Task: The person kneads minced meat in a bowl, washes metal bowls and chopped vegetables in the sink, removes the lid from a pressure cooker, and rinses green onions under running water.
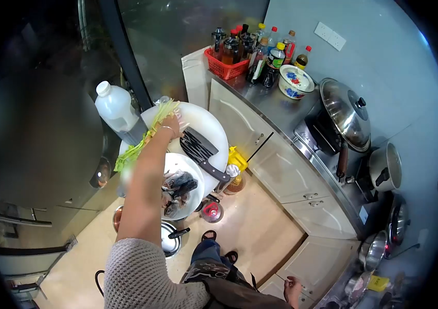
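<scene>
My left hand (170,125), at the end of an outstretched arm, is down on a round white cutting board (211,121). Its fingers are bent and partly hidden, beside pale pinkish slices (183,125) and green celery stalks (163,112); what they grip is unclear. Right of that hand, a cleaver (198,147) lies flat with its dark handle toward me. Nearer to me, a white plate (196,175) bears dark-skinned fish pieces (179,184). My right hand (293,291) hangs low at my side, fingers loosely curled and apart, with nothing visible in it.
A large white jug (116,107) stands left of the board. Below are a red-topped container (211,211) and a lidded pot (170,239). Along the right counter are sauce bottles (274,59), an enamel bowl (295,82), a lidded wok (343,114) and a saucepan (387,166).
</scene>
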A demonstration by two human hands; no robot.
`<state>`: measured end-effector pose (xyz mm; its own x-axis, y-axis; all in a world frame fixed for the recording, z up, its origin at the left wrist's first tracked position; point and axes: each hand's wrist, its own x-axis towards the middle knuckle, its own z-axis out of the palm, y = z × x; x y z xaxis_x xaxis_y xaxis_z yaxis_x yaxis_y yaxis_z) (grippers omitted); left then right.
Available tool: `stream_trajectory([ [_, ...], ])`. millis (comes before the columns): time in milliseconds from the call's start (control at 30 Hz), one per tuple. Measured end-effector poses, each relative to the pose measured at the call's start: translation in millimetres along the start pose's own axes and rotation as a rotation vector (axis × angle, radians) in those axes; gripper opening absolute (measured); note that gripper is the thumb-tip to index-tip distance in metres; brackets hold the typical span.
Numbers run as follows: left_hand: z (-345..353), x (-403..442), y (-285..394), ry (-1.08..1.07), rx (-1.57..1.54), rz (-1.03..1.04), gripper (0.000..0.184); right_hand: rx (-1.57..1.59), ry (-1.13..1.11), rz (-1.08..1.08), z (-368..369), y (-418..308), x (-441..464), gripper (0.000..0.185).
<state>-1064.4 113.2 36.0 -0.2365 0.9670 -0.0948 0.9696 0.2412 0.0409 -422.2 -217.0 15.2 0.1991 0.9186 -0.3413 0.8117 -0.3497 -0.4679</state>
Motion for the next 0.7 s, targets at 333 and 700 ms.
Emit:
stream_trajectory([
  [333, -150, -221, -7, 0.350, -0.565, 0.039, 0.016, 0.647, -0.186, -0.206, -113, -158, 36, 0.022],
  [700, -18, -679, 142, 0.173, -0.912, -0.618, 0.015, 0.780, -1.239, -0.608, 74, -219, 111, 0.023],
])
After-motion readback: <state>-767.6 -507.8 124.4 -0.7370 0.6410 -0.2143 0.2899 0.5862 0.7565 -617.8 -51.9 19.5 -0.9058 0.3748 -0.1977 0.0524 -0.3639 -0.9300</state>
